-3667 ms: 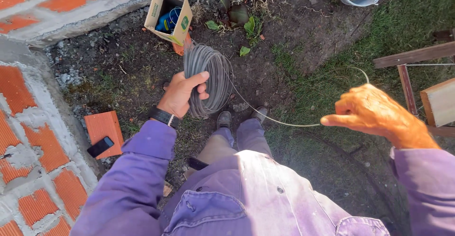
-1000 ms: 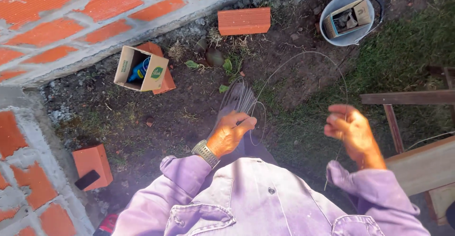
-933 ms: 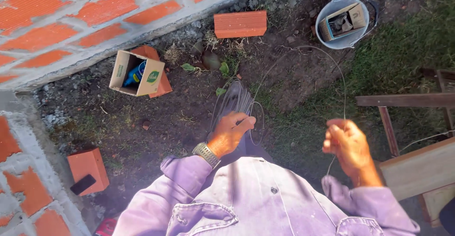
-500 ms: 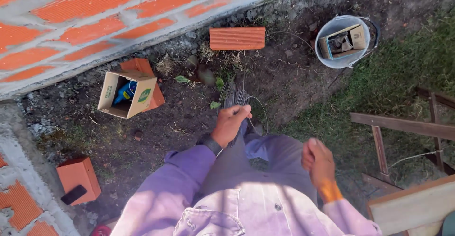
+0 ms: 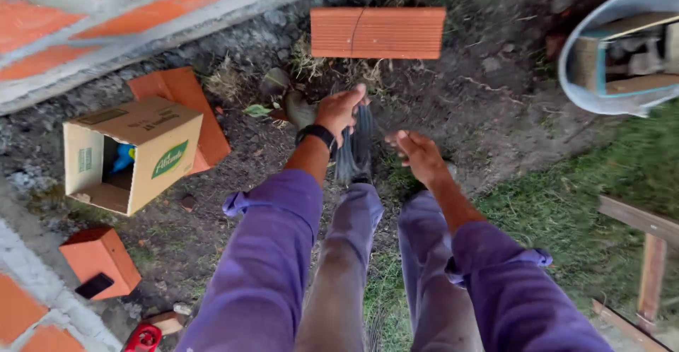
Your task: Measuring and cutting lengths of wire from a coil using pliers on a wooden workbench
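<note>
A wire coil (image 5: 356,147) is held low at the middle of the frame by the left hand (image 5: 339,112), fingers closed around it. The right hand (image 5: 417,154) is kept just beside it, loosely curled and empty. The coil seems about to be laid down; bare dirt (image 5: 488,112) below the brick (image 5: 378,32) would be needed.

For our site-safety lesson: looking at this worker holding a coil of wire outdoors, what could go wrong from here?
1. The wire coil hangs from the bare left hand; loose strands might spring or scratch skin, with the right hand close beside it.
2. A brick, a box and a bucket lie on the uneven dirt around the feet, so tripping seems possible.
</note>
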